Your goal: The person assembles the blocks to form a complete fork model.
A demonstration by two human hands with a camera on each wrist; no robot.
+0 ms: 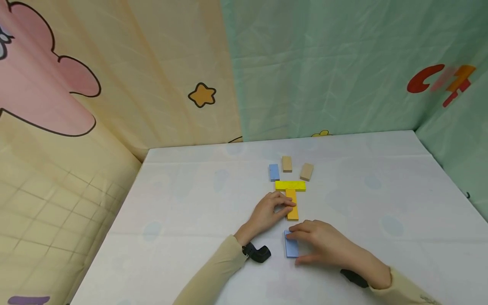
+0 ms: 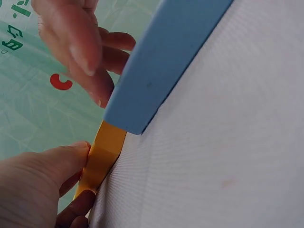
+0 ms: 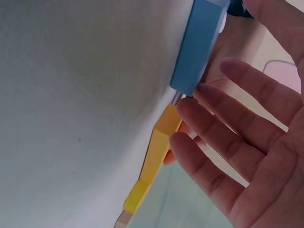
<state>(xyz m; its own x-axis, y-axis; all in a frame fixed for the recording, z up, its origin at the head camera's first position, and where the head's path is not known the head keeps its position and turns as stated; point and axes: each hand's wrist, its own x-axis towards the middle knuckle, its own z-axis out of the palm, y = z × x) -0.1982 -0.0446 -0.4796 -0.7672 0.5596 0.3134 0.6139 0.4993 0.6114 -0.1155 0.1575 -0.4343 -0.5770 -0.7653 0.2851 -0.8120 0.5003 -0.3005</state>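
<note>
An orange block (image 1: 292,215) lies lengthwise on the table, its far end against a yellow block (image 1: 290,186) set crosswise, making a T. My left hand (image 1: 268,210) holds the orange block from its left side; in the left wrist view one fingertip lies on top of it and another digit is low at its side. Nearer to me is a blue block (image 1: 291,249). Over its right part is my right hand (image 1: 324,242), fingers spread and thumb apart. In the right wrist view, these extended fingers (image 3: 232,137) have their tips beside the blue block.
Beyond the yellow block stand a smaller blue block (image 1: 274,173) and two tan blocks, one straight (image 1: 287,164) and one tilted (image 1: 306,172). A pale cloth covers the table (image 1: 183,203). Printed curtains (image 1: 324,76) hang behind and at the sides.
</note>
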